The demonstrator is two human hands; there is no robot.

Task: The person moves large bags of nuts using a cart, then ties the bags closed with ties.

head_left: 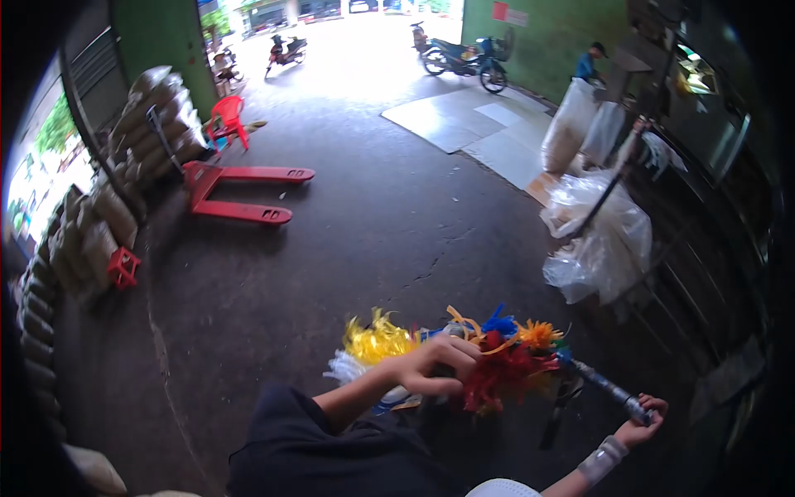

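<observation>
left hand point(435, 364): we have it curled, fingers pinching into the coloured strands of the duster head.
right hand point(642, 418): closed round the far end of the handle point(600, 383), wrist wrapped in a pale band.
duster point(464, 356): held across in front of us above the floor point(348, 248), tufts of yellow, white, blue, orange and red bunched on the handle's left part.
how far along: we judge the head is largely filled with strands; the handle toward our right hand shows bare, and our left fingers are working among the red and orange tufts, so the dressing of it looks unfinished.
what is left: we cannot tell how many more tufts are wanted.
around us: red pallet jack point(236, 195) on the floor to the left, stacked sacks point(157, 112) behind it, a red chair point(228, 116), a small red stool point(122, 267).
right side: clear plastic bags point(600, 236) heaped by the wall, near our work.
far off: parked motorbikes point(464, 58) and a person in blue point(588, 62).
in the way: nothing lies between our hands.
</observation>
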